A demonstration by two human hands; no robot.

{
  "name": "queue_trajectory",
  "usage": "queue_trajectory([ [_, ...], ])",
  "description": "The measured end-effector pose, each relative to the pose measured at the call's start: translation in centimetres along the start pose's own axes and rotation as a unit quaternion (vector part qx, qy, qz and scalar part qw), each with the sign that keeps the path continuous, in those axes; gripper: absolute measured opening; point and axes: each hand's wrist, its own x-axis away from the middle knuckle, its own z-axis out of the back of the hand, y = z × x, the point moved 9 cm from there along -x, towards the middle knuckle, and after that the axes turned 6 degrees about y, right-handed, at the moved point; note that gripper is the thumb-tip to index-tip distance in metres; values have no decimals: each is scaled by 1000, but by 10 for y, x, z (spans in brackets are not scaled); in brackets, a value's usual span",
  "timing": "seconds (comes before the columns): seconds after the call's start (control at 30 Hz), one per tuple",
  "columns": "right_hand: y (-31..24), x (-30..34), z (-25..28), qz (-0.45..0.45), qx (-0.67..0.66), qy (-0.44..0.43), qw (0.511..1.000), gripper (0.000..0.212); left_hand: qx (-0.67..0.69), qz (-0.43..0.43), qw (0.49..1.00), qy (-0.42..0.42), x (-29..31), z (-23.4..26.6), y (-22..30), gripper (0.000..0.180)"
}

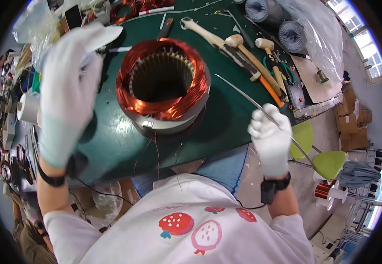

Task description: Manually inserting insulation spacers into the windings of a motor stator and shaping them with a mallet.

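Note:
A motor stator [169, 125] stands upright on the green table, bundled copper windings [129, 94] ringing its top and slots lining the bore. Left of it, my left hand [70, 75] is raised in a white glove, smeared by motion. Its fingers close on a flat white blade-like piece [107, 36] whose tip points right, near the windings. My right hand [270, 132], also gloved, is wrapped around a long thin metal rod [248, 97]. The rod slants, its pointed end toward the stator but apart from it. Loose thin wires [157, 152] hang off the stator's near side.
Mallets [243, 48] and a hammer with an orange-ended handle [270, 90] lie at the far right, near green-handled scissors [291, 75]. Grey rolls [292, 36] and plastic sheeting [321, 39] sit behind. A white spool [28, 108] is at left. Green chairs [329, 165] stand right.

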Motion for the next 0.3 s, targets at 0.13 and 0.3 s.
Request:
queue_trajectory([
  [0.13, 65, -57, -53, -174, -130, -51, 975, 30, 142, -47, 984, -96, -1, -10, 87, 50],
  [0.3, 72, -47, -55, -99, 98, -93, 986, 60, 154, 119, 940, -282, 22, -61, 83, 43],
])
